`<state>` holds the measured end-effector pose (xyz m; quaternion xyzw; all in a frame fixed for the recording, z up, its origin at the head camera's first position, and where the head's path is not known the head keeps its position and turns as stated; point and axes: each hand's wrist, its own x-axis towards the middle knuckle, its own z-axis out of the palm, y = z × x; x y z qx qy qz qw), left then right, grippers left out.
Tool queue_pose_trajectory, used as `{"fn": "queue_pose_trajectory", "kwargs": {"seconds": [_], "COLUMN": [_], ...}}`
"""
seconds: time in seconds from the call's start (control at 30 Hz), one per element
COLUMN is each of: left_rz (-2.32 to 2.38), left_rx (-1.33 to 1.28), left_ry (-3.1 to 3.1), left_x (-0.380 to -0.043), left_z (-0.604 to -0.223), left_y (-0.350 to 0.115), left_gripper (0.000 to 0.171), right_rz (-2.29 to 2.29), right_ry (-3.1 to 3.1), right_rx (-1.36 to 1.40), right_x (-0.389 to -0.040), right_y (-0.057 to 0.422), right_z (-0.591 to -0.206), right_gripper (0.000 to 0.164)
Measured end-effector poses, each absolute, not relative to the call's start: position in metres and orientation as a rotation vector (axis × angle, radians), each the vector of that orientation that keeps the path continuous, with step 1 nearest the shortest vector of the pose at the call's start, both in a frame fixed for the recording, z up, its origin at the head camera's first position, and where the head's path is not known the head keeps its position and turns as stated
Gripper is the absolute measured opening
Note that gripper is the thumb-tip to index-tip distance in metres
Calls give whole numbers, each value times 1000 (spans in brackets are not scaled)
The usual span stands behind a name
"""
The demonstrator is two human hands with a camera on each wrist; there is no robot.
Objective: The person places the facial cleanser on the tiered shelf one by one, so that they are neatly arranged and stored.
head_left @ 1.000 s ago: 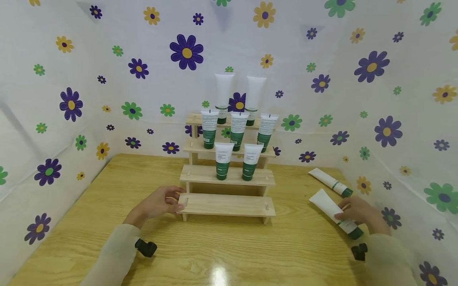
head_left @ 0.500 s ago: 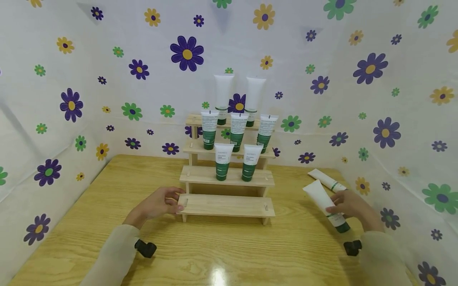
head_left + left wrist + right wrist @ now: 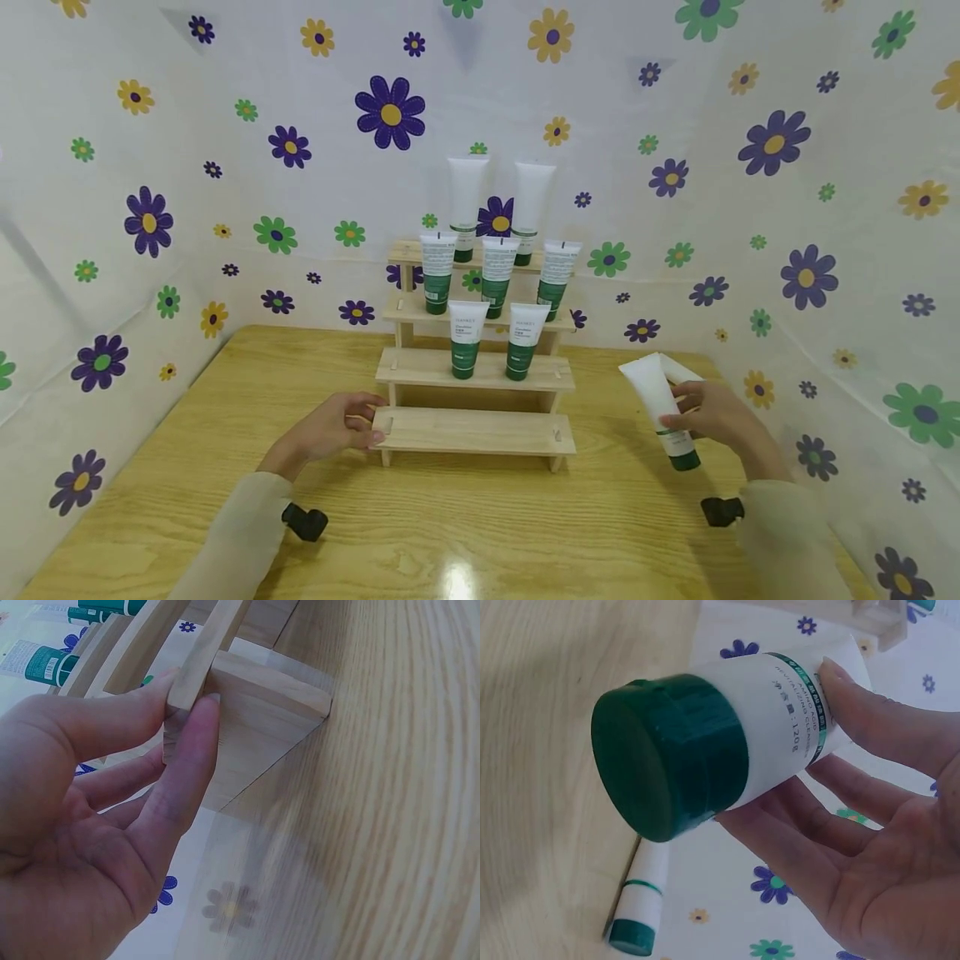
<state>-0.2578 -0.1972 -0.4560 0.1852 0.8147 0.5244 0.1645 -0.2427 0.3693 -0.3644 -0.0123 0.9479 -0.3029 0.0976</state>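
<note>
My right hand [image 3: 716, 412] grips a white cleanser tube [image 3: 658, 400] with a green cap, tilted, cap end down, over the right side of the table. In the right wrist view its cap [image 3: 671, 757] faces the camera, thumb on one side and fingers on the other. My left hand [image 3: 333, 427] pinches the left end of the lowest step of a wooden tiered stand [image 3: 472, 429]; in the left wrist view, thumb and forefinger hold the board's end [image 3: 196, 679]. A second white tube [image 3: 681, 368] lies on the table behind the right hand, partly hidden.
Two tall white tubes [image 3: 467, 200] stand on the top step. Three green-and-white tubes [image 3: 497, 279] stand on the step below, and two more tubes [image 3: 465, 337] below those. A flowered cloth [image 3: 315, 183] surrounds the wooden table [image 3: 420, 525] at the back and sides.
The right hand has lifted the cleanser tube and carried it left, turning it more upright, now partly covering the lying tube. My left hand has stayed on the stand.
</note>
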Motion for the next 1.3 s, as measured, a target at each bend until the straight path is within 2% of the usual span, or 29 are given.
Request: {"fn": "queue_pose_trajectory", "kwargs": {"seconds": [0.57,0.9,1.3], "left_rz": [1522,1520,1522], "left_rx": [544,561,595], "left_ry": [2295,2291,2282], "left_x": [-260,-259,-262], "left_z": [-459,-457,-461], "left_y": [-200,-199,-201], "left_gripper": [67,65,67], "right_rz": [-1103,-1161,-1252], "right_ry": [2824,2820,2806], "right_rx": [-297,-398,-374], "right_x": [-232,-235,-236], "right_y": [319,291,266], "right_z": [-342,-337,-345], "right_gripper": [58,58,56]}}
